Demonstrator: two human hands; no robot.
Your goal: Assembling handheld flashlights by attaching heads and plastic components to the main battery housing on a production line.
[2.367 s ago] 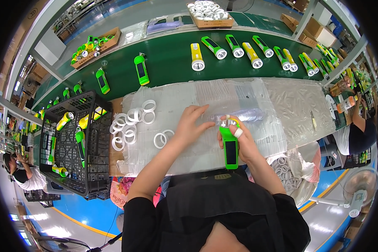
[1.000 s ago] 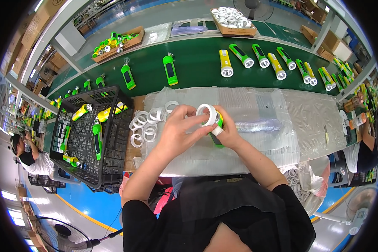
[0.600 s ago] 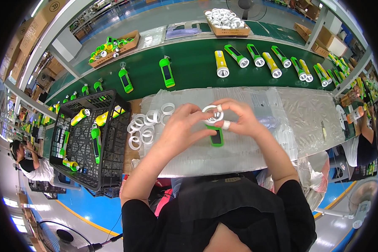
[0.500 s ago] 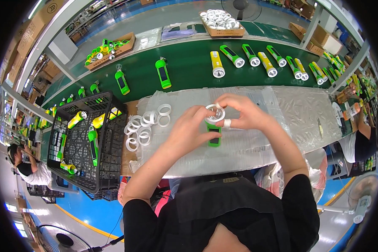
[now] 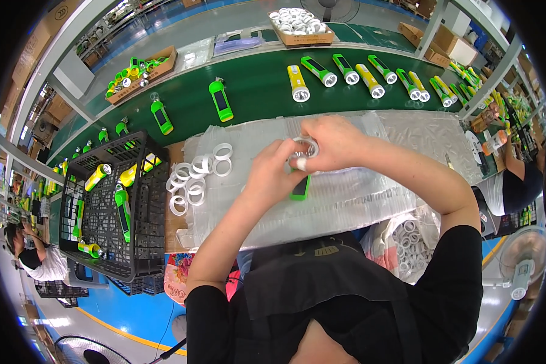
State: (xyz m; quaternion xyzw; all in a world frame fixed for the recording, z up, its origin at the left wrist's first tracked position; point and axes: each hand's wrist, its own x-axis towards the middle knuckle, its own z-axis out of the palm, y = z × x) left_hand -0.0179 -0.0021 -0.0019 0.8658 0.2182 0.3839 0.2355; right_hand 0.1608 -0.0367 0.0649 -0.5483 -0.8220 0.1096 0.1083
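Note:
A green flashlight (image 5: 299,190) stands out from between my two hands over the plastic-covered bench, its lamp end upward. Around that end sits a white ring (image 5: 311,144), partly hidden by fingers. My left hand (image 5: 272,171) is closed on the flashlight near its head. My right hand (image 5: 333,144), with a white wrap on one finger, is bent over the ring and grips it from the right side. Left of my hands, several loose white rings (image 5: 195,191) lie in a cluster on the bench.
At the left stands a black crate (image 5: 141,236) holding several flashlights. Beyond the bench, a green conveyor (image 5: 255,91) carries more flashlights. A carton of white rings (image 5: 306,40) and a carton of yellow-green parts (image 5: 145,85) stand behind. An open bag (image 5: 376,249) of rings hangs below right.
My right hand has rolled further over the ring and its elbow has swung outward. My left fingers have closed in around the flashlight's head. The whole view has shifted slightly.

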